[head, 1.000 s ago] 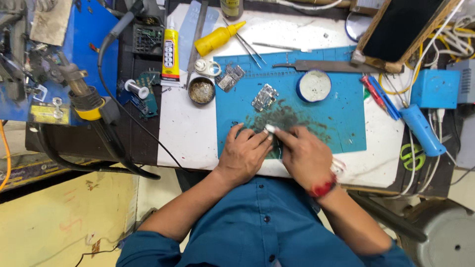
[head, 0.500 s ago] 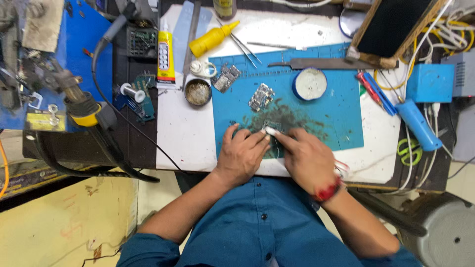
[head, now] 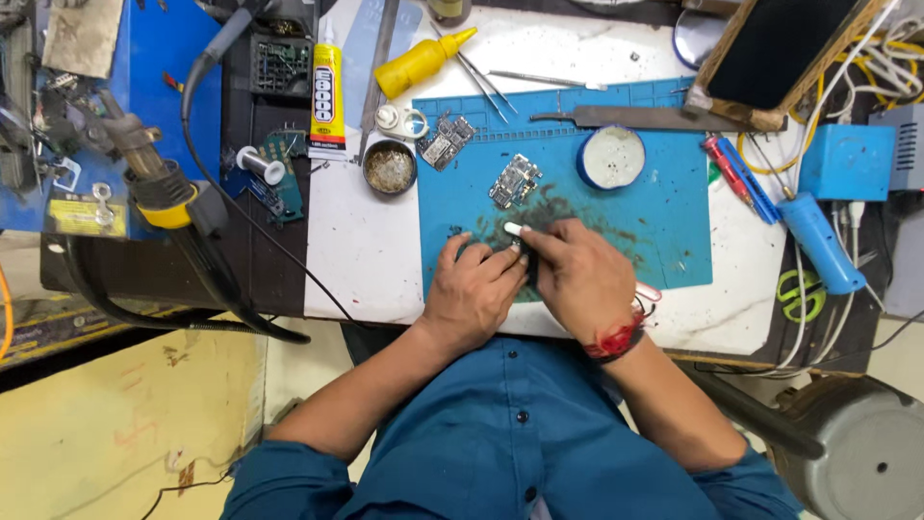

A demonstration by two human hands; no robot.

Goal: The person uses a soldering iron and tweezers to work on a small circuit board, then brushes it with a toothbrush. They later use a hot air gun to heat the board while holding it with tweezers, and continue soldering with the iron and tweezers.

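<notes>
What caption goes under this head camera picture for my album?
Left hand and right hand meet over a small dark part on a blue work mat, beside a circuit board.

1. The camera view drifts: the blue mat (head: 664,207) and everything on it now sit slightly lower in the frame than a second ago.
2. The right hand (head: 577,274) has crept left at frame centre, pressing closer against the left hand (head: 476,289).
3. The small white-tipped piece (head: 513,229) now pokes out more clearly above the fingers.
</notes>
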